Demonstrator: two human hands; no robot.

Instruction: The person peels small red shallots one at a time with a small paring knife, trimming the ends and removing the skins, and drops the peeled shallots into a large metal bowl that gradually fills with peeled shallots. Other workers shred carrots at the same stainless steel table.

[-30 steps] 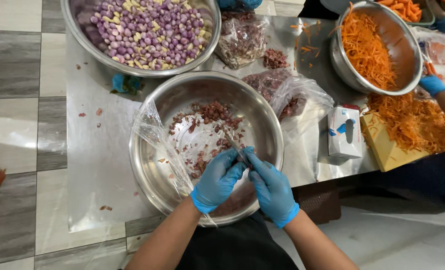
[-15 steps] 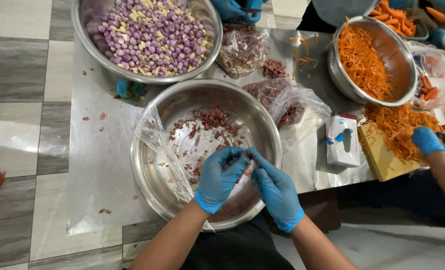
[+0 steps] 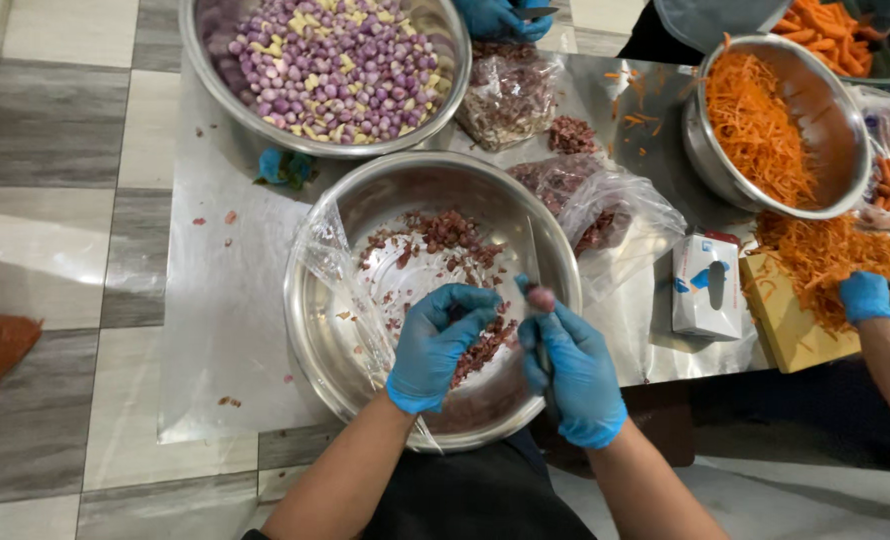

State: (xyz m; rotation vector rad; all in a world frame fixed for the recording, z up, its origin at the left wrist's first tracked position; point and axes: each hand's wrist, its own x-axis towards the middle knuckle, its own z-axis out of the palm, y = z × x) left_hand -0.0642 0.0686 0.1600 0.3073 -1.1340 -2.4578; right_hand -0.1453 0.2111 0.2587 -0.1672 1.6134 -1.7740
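Since half a second ago the right hand (image 3: 577, 375), in a blue glove, has drawn away from the left and lifted a small reddish shallot (image 3: 541, 297), now pinched between its thumb and fingertips beside a thin knife blade (image 3: 533, 255). Left hand (image 3: 437, 345), also gloved, curls its fingers loosely; whether they grip anything I cannot tell. Both hover over the wide shiny steel bowl (image 3: 365, 210), which holds papery reddish-brown peelings (image 3: 445, 232) and a crumpled clear plastic bag (image 3: 330, 265).
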